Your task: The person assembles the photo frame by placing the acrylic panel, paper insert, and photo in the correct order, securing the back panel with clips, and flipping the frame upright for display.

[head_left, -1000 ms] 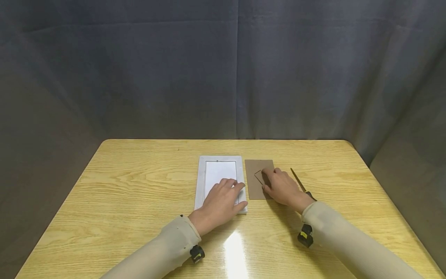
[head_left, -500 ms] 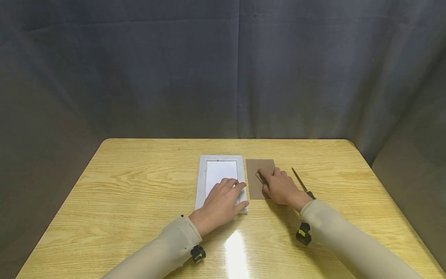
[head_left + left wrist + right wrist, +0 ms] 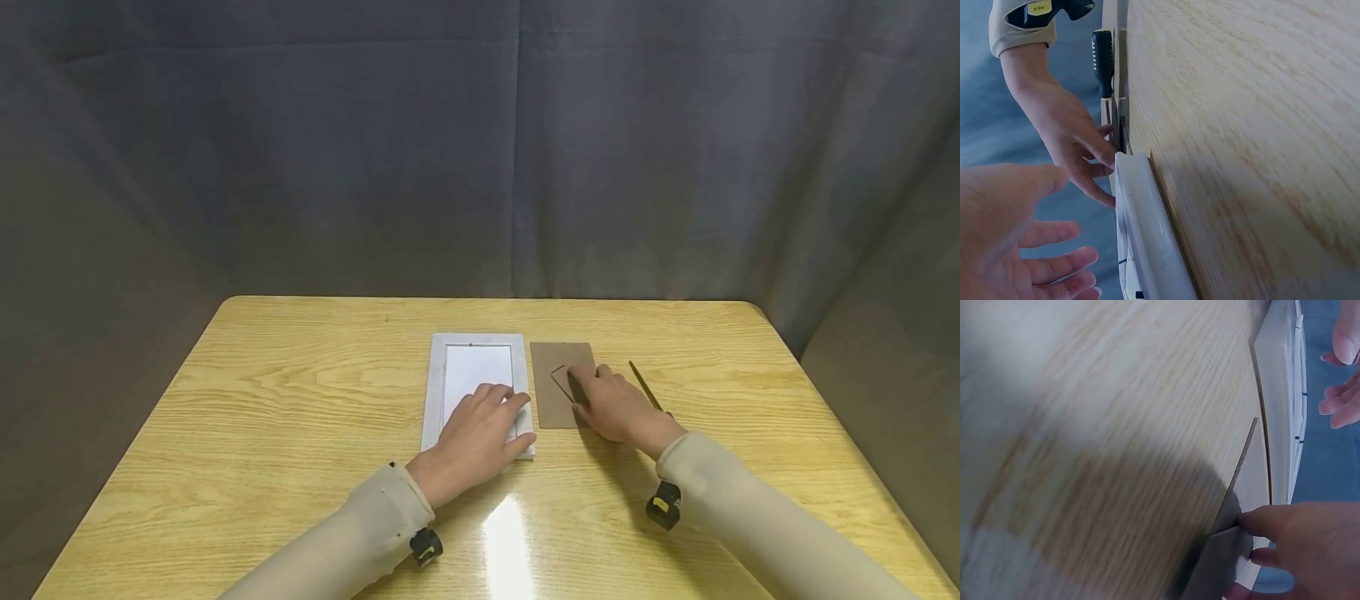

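Note:
A white picture frame (image 3: pixel 433 392) lies on the table with a pale sheet (image 3: pixel 472 371) inside its border. My left hand (image 3: pixel 476 433) is over its lower right part, fingers loosely bent; in the left wrist view they hold nothing. Just right of the frame lies a brown backing board (image 3: pixel 551 408), marked by a dark angled line. My right hand (image 3: pixel 615 406) rests on this board with thumb and index finger spread. Seen from the right wrist, the thumb and fingertips touch the board beside a slightly raised edge (image 3: pixel 1222 534); whether they pinch it is hard to tell.
A screwdriver lies right of the board, its thin shaft (image 3: pixel 645 385) pointing away and its black handle (image 3: pixel 1102 59) showing in the left wrist view. The wooden table (image 3: pixel 300 375) ends at a dark grey curtain (image 3: pixel 375 167) behind it.
My right fingertips slid left to the corner of the dark line, then drew back right, uncovering more of it. My left hand has stayed over the frame.

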A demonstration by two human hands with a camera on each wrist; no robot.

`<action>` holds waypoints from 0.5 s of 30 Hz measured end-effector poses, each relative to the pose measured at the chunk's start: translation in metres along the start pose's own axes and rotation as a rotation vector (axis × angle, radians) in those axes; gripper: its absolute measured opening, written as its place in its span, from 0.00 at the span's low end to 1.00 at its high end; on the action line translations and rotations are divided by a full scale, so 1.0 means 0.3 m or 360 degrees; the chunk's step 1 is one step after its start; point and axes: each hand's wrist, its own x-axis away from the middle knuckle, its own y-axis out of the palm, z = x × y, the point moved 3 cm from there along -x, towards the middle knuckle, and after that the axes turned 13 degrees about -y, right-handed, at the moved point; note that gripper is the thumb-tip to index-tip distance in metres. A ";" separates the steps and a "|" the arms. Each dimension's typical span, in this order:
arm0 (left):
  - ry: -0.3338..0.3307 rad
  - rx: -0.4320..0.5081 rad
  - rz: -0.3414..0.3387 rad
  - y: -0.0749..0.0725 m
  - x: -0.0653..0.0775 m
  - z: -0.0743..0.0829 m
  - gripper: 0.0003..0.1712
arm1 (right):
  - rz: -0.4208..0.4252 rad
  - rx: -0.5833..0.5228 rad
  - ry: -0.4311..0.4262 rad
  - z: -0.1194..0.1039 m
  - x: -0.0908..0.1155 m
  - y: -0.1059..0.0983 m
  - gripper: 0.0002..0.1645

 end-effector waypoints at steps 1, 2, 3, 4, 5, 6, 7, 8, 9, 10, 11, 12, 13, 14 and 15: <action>-0.0001 -0.0003 0.0001 0.000 0.000 0.000 0.31 | 0.0014 -0.0001 -0.0011 0.000 0.001 0.000 0.35; 0.0000 -0.0003 -0.0002 0.000 0.001 0.000 0.31 | 0.0026 -0.0001 -0.0022 0.001 0.002 0.000 0.34; -0.0001 -0.0006 -0.0004 0.000 0.000 0.000 0.31 | 0.0042 0.0003 -0.0029 0.001 0.002 0.000 0.34; -0.0001 -0.0007 -0.0005 0.000 0.000 0.000 0.31 | 0.0057 0.0006 -0.0040 0.002 0.003 0.000 0.33; 0.0000 -0.0008 -0.0006 0.001 0.000 0.000 0.31 | 0.0075 0.0012 -0.0048 0.003 0.003 -0.001 0.33; -0.0001 -0.0010 -0.0005 0.001 0.000 -0.001 0.32 | 0.0095 0.0017 -0.0058 0.003 0.003 -0.003 0.32; 0.0000 -0.0012 -0.0001 0.001 -0.001 -0.001 0.32 | 0.0115 0.0020 -0.0065 0.004 0.002 -0.006 0.32; 0.0000 -0.0013 0.0004 0.000 -0.001 -0.001 0.32 | 0.0134 0.0025 -0.0073 0.004 0.002 -0.008 0.31; 0.0000 -0.0014 0.0010 0.000 -0.002 -0.002 0.32 | 0.0155 0.0028 -0.0083 0.004 0.001 -0.012 0.31; 0.0002 -0.0012 0.0015 -0.001 -0.002 -0.002 0.32 | 0.0170 0.0028 -0.0088 0.004 0.000 -0.016 0.31; 0.0002 -0.0013 0.0018 -0.001 -0.003 -0.002 0.32 | 0.0185 0.0032 -0.0090 0.003 -0.001 -0.020 0.30; 0.0004 -0.0014 0.0020 -0.001 -0.003 -0.002 0.32 | 0.0196 0.0032 -0.0089 0.003 -0.001 -0.023 0.30; 0.0007 -0.0014 0.0021 -0.001 -0.004 -0.002 0.31 | 0.0203 0.0030 -0.0086 0.003 -0.002 -0.026 0.30; 0.0010 -0.0012 0.0020 -0.002 -0.004 -0.002 0.32 | 0.0208 0.0029 -0.0079 0.002 -0.002 -0.029 0.30; 0.0013 -0.0010 0.0019 -0.002 -0.004 -0.001 0.31 | 0.0213 0.0027 -0.0070 0.001 -0.003 -0.032 0.30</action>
